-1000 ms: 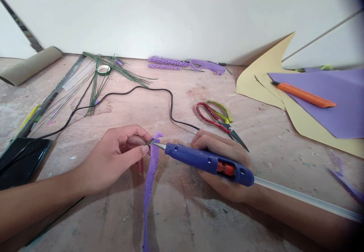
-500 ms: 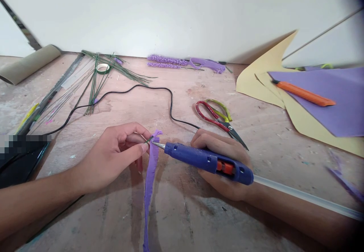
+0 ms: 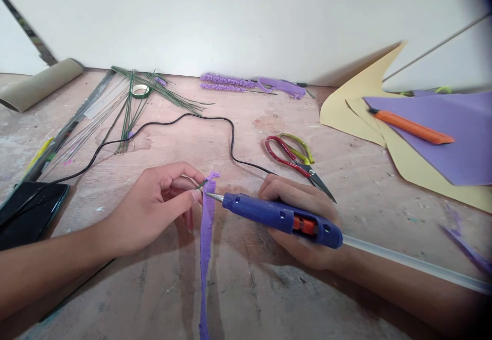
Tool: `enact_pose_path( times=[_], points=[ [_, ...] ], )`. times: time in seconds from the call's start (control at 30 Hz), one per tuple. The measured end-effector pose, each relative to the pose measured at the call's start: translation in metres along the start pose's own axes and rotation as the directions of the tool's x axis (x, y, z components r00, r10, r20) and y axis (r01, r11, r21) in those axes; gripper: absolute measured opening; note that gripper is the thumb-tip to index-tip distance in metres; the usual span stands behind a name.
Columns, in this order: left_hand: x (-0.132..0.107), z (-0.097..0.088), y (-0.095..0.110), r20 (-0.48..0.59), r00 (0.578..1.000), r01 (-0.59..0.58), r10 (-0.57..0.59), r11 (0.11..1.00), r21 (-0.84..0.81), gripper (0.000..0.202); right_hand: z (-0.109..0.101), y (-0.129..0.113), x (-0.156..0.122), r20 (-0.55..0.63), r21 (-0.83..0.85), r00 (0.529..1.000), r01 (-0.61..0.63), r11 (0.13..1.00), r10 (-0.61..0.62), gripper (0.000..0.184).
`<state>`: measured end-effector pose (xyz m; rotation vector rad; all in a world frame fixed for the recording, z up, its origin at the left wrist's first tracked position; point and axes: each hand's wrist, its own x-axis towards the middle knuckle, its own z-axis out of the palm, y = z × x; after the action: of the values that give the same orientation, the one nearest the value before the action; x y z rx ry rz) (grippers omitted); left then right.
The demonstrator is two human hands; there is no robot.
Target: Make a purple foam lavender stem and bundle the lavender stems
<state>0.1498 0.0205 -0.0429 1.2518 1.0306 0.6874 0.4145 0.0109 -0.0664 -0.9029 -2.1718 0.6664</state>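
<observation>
My left hand (image 3: 157,204) pinches the top end of a long purple paper strip (image 3: 206,237) together with a thin green wire, thumb and fingers closed on them. The strip hangs down toward the near edge of the wooden table (image 3: 238,289). My right hand (image 3: 298,217) is wrapped round a blue glue gun (image 3: 280,217), whose metal nozzle touches the strip just right of my left thumb. A clear glue stick (image 3: 415,266) juts out of the gun's rear toward the right.
Red and yellow-green scissors (image 3: 294,158) lie just beyond my right hand. A black cord (image 3: 161,125) snakes across the table. Green wires and a tape roll (image 3: 139,92) sit far left, purple flower pieces (image 3: 246,84) by the wall, yellow and purple sheets with an orange cutter (image 3: 409,127) right, a phone (image 3: 26,214) left.
The strip's lower end has swung slightly to the right, and my left hand has shifted a little upward. The glue gun has barely moved.
</observation>
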Motion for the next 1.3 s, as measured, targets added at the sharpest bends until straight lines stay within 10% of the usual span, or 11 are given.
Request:
enact_pose_path(
  times=[1.03,1.3],
  points=[
    [-0.003,0.001,0.002,-0.004,0.998,-0.068,0.069,0.987,0.146,0.007,0.001,-0.004,0.0,0.077,0.015,0.995,-0.061,0.998,0.06,0.006],
    [0.001,-0.006,-0.001,-0.101,0.992,-0.064,0.079,0.988,0.142,0.009,-0.026,0.006,-0.002,0.23,-0.22,0.942,0.294,0.93,-0.244,0.012]
  ],
)
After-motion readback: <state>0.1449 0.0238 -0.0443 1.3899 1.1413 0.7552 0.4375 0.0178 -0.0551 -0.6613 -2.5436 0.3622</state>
